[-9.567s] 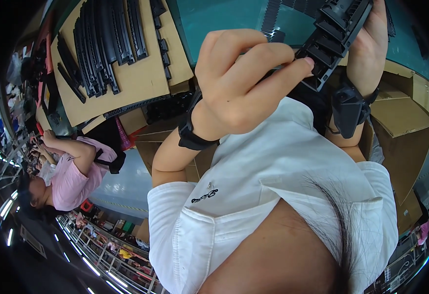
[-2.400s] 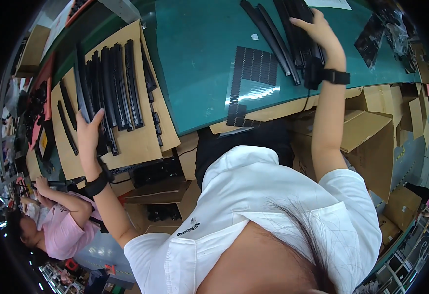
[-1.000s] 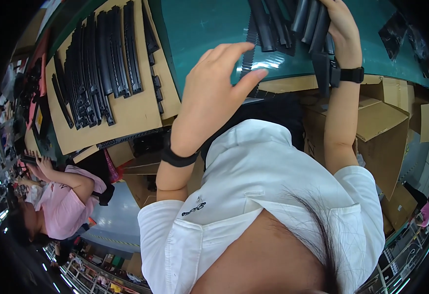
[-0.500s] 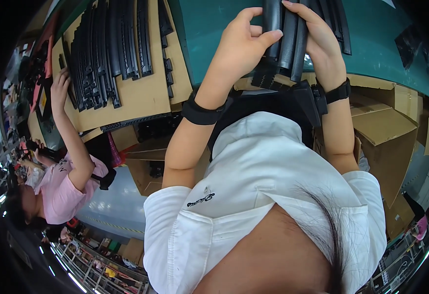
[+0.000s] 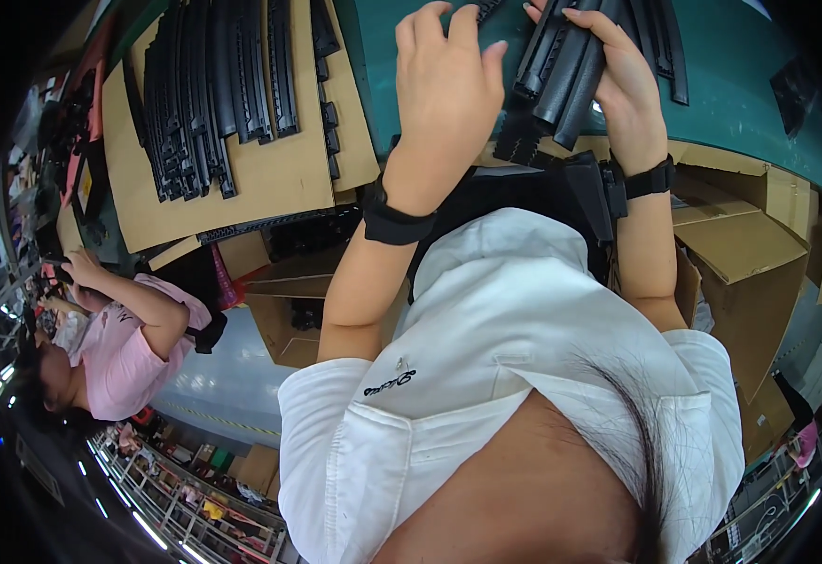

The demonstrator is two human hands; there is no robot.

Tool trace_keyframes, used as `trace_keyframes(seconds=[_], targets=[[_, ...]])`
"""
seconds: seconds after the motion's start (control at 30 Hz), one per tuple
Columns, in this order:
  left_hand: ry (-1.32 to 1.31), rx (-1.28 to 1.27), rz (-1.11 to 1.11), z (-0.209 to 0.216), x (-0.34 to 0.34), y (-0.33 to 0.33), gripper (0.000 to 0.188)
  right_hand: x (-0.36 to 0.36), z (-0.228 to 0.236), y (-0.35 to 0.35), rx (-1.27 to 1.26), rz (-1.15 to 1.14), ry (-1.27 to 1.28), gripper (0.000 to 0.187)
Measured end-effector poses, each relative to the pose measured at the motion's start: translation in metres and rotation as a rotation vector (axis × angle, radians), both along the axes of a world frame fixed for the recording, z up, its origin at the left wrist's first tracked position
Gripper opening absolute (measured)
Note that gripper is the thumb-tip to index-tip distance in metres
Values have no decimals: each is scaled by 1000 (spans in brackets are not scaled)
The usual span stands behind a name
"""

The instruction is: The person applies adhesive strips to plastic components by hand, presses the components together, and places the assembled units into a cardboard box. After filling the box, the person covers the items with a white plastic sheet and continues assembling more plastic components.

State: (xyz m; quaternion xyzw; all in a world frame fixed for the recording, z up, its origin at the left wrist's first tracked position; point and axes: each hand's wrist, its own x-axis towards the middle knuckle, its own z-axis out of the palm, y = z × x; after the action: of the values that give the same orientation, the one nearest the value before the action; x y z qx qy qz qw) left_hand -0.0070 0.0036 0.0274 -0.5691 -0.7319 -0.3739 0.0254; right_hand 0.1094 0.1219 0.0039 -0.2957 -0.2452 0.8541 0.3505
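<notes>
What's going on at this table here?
A person in a white top holds a few long black strips in the right hand above a green table. The left hand is open beside them, not gripping them. More black strips lie side by side on a cardboard sheet to the left.

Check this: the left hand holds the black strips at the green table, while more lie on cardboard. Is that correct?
Not quite: the head view shows the right hand holding the black strips, not the left hand.
</notes>
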Motion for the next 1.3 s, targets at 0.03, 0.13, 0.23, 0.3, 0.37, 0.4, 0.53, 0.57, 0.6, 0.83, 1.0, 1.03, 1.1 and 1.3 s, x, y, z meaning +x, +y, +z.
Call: trace_keyframes(seconds=[0.03, 0.13, 0.23, 0.3, 0.37, 0.4, 0.53, 0.57, 0.6, 0.83, 1.0, 1.03, 1.1, 1.3], targets=[[-161, -26, -57, 4, 3, -3, 28, 1, 1, 1, 0, 8, 14, 39], [-621, -134, -216, 2, 7, 2, 33, 4, 14, -2, 1, 23, 45, 41], [-1223, -302, -407, -15, 10, 10, 44, -2, 31, -14, 121, 159, 97, 43], [-1263, -259, -449, -21, 13, 12, 37, -9, 53, -23, 129, 82, -90, 44], [-1283, -238, -464, -21, 13, 8, 34, -15, 69, -29, 151, -65, -463, 45], [-1178, -255, -430, -15, 15, 5, 32, -13, 66, -27, 150, -70, -463, 45], [-802, -218, -328, -12, 23, -4, 28, -5, 49, -18, 256, -90, -183, 47], [-636, -152, -301, -13, 26, -4, 28, -8, 49, -19, 256, -156, -163, 47], [-469, -87, -273, -12, 28, -5, 29, -11, 49, -21, 257, -222, -144, 48], [-500, -53, -415, -12, 24, -11, 38, -12, 53, -23, 171, -261, -124, 50], [-835, -484, -566, 11, 7, -11, 40, -9, 48, -24, 144, -219, -134, 45], [-836, -486, -568, 10, 6, -11, 40, -9, 48, -24, 123, -231, -148, 43], [-857, -394, -674, 3, 1, -10, 39, -9, 44, -22, 121, -192, -100, 40], [-1307, -378, -765, 2, -2, -15, 37, 0, 41, -10, -21, 21, -241, 32]])
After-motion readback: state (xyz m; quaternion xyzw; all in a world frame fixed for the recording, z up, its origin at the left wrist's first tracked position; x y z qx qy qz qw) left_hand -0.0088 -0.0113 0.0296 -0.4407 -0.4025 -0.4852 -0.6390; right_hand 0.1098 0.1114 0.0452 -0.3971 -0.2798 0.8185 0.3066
